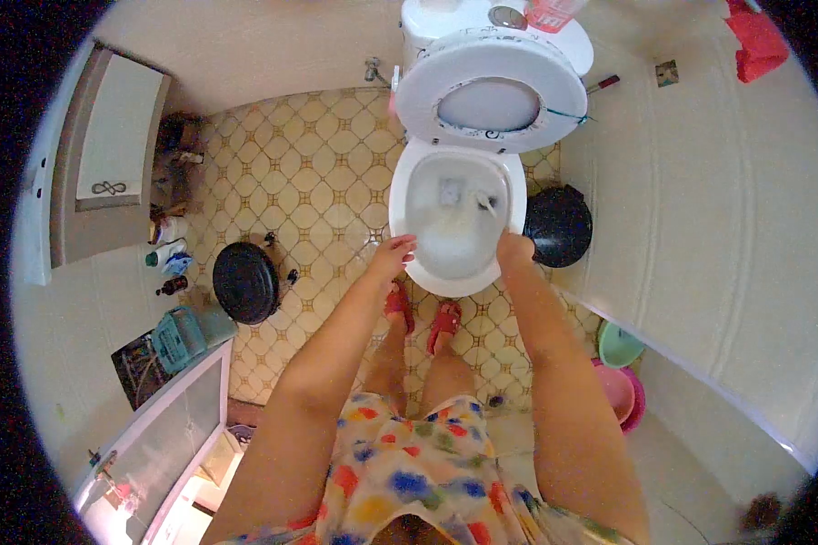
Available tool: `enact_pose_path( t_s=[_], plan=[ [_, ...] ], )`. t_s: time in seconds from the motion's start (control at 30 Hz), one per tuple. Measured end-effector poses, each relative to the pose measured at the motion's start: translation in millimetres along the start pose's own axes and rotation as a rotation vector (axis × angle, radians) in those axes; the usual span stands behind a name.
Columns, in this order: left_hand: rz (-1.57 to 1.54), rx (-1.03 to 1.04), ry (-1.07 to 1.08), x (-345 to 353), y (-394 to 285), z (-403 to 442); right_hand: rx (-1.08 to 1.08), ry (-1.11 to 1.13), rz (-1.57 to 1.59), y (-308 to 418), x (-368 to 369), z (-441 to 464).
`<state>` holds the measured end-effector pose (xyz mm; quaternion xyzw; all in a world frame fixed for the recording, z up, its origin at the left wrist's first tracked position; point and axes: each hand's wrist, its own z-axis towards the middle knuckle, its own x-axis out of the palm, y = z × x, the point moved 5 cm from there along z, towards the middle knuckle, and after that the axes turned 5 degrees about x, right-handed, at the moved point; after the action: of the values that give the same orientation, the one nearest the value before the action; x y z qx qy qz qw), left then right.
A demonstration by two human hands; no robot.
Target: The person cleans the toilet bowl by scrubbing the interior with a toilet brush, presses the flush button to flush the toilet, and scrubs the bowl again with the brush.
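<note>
The white toilet bowl (pixel 400 195) stands in front of me with cloudy, pale water inside. My right hand (pixel 515 250) is closed at the bowl's right rim. A narrow, pale thing in the bowl, seemingly a toilet brush (pixel 486 203), points towards that hand beside the dark drain hole; its handle is mostly hidden. At the left rim, my left hand (pixel 395 256) has its fingers apart and holds nothing; whether it touches the rim I cannot tell. The toilet seat and lid (pixel 418 86) are raised against the tank.
A black bin (pixel 559 227) stands close to the bowl's right side. On the left are a round black stool (pixel 245 283), several bottles (pixel 168 254) and a cabinet (pixel 109 145). Green (pixel 618 345) and pink basins (pixel 620 395) lie at right. Red slippers (pixel 443 327) are on my feet.
</note>
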<state>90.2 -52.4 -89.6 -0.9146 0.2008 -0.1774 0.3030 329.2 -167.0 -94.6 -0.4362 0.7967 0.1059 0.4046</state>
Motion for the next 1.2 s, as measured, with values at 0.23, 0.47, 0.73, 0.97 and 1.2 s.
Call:
enact_pose_path(
  t_s=[0.23,0.47,0.73,0.97,1.2],
  plan=[
    [-0.075,0.029,-0.072,-14,32,6,-0.280,-0.004,0.155,49,100,-21],
    [-0.136,-0.057,-0.123,13,19,-34,-0.335,0.108,0.363,52,103,-28],
    [-0.107,0.002,-0.187,14,36,-22,-0.167,0.084,0.182,43,39,22],
    [-0.048,-0.029,-0.179,20,55,-19,-0.344,0.131,0.067,18,59,-44],
    [-0.105,-0.052,-0.211,34,43,-26,-0.314,-0.086,0.112,22,43,2]
  ],
)
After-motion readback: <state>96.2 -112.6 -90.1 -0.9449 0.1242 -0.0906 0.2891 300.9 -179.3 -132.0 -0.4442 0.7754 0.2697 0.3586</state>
